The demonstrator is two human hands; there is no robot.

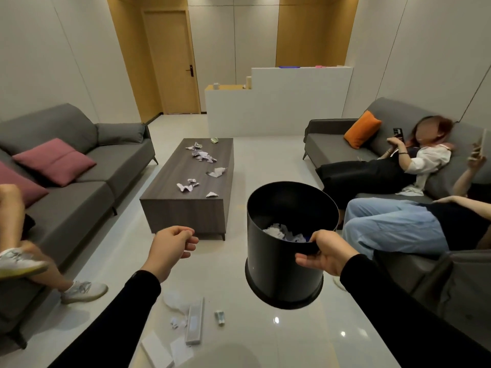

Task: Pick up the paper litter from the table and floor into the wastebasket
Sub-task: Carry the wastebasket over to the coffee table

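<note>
Carrying the black wastebasket (284, 251) by its near rim in the right hand (328, 254), the person has the loosely curled, empty left hand (171, 249) nearer the paper scraps (203, 166) strewn ahead (up-left) along the coffee table (186, 208).

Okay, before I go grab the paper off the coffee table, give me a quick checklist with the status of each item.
1. Wastebasket held firmly: ok, right hand grips its rim.
2. Left hand free for picking: ok, loosely curled, nothing visible in it.
3. Room in the wastebasket: ok, only a few crumpled papers at the bottom.
4. Paper on the coffee table located: ok, several scraps scattered along the top.
5. Floor litter cleared: not ok, paper scraps lie near your feet.
6. Path to the table: ok, bare floor ahead.
</note>
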